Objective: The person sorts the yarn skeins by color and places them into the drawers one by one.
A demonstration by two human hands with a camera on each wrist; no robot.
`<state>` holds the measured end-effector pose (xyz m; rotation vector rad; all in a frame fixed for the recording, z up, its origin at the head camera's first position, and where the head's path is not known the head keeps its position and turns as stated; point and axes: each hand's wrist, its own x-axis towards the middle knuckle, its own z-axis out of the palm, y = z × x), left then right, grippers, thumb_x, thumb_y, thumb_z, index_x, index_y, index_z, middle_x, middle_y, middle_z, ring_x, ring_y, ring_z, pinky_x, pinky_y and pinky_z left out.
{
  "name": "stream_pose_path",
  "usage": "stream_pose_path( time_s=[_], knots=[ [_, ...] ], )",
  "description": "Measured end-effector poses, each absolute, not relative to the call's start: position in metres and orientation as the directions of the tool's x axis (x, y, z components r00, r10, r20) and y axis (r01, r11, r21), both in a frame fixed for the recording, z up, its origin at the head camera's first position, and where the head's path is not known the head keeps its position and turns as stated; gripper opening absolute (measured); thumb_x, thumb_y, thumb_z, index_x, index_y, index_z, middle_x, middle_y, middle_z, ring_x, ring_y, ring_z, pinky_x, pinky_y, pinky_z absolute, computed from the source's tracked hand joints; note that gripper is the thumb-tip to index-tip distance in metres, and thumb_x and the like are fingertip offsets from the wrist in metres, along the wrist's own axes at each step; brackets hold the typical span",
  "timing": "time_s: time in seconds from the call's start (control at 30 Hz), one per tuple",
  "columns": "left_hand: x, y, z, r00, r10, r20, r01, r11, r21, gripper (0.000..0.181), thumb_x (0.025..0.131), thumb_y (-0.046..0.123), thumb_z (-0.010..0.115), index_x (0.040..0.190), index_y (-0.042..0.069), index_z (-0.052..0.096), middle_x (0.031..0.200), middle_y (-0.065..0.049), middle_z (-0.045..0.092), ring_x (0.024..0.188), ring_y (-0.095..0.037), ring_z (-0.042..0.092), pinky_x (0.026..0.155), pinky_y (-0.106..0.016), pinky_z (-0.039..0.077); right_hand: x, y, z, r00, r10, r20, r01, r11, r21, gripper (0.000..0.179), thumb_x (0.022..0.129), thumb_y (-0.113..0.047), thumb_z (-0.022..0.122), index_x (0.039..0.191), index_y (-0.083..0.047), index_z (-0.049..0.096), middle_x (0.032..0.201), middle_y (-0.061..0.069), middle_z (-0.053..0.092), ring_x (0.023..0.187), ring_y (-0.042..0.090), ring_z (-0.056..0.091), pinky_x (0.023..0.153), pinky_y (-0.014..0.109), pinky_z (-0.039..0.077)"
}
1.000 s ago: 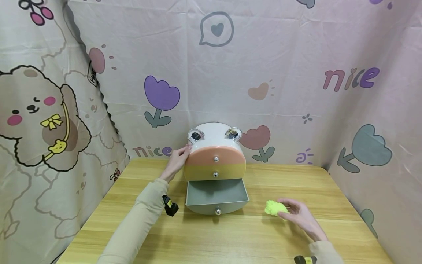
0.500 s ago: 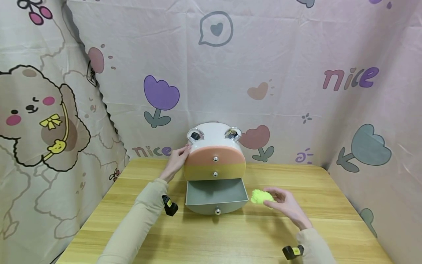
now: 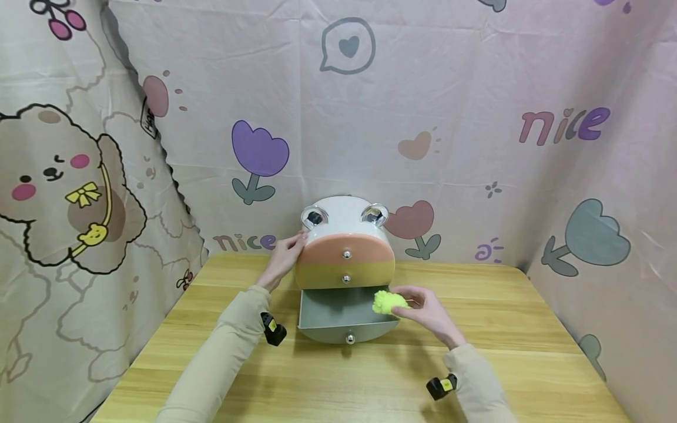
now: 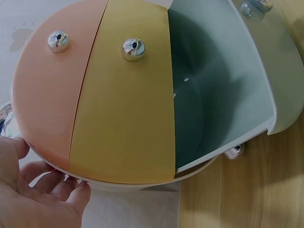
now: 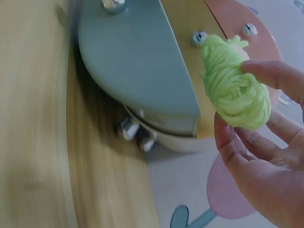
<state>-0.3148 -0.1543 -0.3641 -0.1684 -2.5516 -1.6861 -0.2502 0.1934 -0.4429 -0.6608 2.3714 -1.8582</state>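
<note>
A small frog-faced drawer cabinet point(image 3: 345, 247) has its green-grey bottom drawer point(image 3: 349, 332) pulled out, while the orange drawer point(image 4: 61, 85) and yellow drawer point(image 4: 124, 104) are closed. My left hand point(image 3: 284, 257) rests its fingertips against the cabinet's left side, and the left wrist view shows those fingers point(image 4: 78, 197) along its edge. Between thumb and fingers, my right hand point(image 3: 427, 311) pinches a neon-yellow skein of yarn point(image 5: 235, 85). In the head view the yarn overlaps the right part of the open drawer, whose inside shows no contents.
The cabinet stands on a wooden table point(image 3: 254, 376) near its back edge. Behind it hangs a patterned cloth point(image 3: 465, 76), with another cloth point(image 3: 32, 317) along the left. Metallic feet point(image 5: 127, 129) support the cabinet. Its silver frog eyes point(image 3: 374, 215) stick up on top.
My right hand has carried the yarn leftward and slightly back, from over the table to the open drawer's right part. The left hand and the cabinet stay where they were.
</note>
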Motion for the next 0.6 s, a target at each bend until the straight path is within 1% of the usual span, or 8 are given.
stream_pose_path(
  time_s=[0.27, 0.47, 0.5, 0.6],
  knots=[
    [-0.315, -0.154, -0.364, -0.992, 0.037, 0.124, 0.129, 0.379, 0.916, 0.052, 0.108, 0.033, 0.045, 0.148, 0.000, 0.045, 0.161, -0.013, 0.036, 0.152, -0.032, 0.032, 0.128, -0.043, 0.025, -0.259, 0.169, -0.444, -0.897, -0.399, 0.190, -0.271, 0.158, -0.949, 0.046, 0.087, -0.005, 0.075, 0.127, 0.009, 0.061, 0.124, 0.031, 0.065, 0.098, 0.004, 0.067, 0.090, 0.017, 0.056],
    [-0.314, -0.154, -0.363, -0.992, 0.037, 0.118, 0.123, 0.377, 0.918, 0.052, 0.108, 0.033, 0.045, 0.149, 0.000, 0.044, 0.161, -0.013, 0.035, 0.153, -0.032, 0.031, 0.128, -0.043, 0.024, -0.261, 0.154, -0.445, -0.894, -0.410, 0.180, -0.267, 0.165, -0.950, 0.046, 0.087, -0.006, 0.075, 0.128, 0.007, 0.061, 0.127, 0.029, 0.064, 0.100, 0.004, 0.067, 0.093, 0.015, 0.053],
    [-0.314, -0.154, -0.363, -0.993, 0.035, 0.117, 0.121, 0.378, 0.918, 0.052, 0.108, 0.033, 0.045, 0.149, 0.000, 0.044, 0.161, -0.013, 0.035, 0.153, -0.032, 0.031, 0.128, -0.043, 0.024, -0.262, 0.153, -0.445, -0.894, -0.410, 0.183, -0.274, 0.175, -0.946, 0.045, 0.088, -0.007, 0.075, 0.128, 0.007, 0.061, 0.128, 0.028, 0.065, 0.102, 0.006, 0.066, 0.094, 0.015, 0.053],
    [-0.315, -0.154, -0.364, -0.993, 0.032, 0.117, 0.120, 0.382, 0.916, 0.052, 0.108, 0.034, 0.045, 0.149, 0.001, 0.044, 0.161, -0.012, 0.036, 0.153, -0.032, 0.031, 0.128, -0.043, 0.024, -0.262, 0.148, -0.444, -0.893, -0.405, 0.198, -0.287, 0.171, -0.943, 0.043, 0.089, -0.008, 0.074, 0.127, 0.006, 0.062, 0.128, 0.031, 0.064, 0.103, 0.010, 0.067, 0.092, 0.017, 0.054]
  ],
)
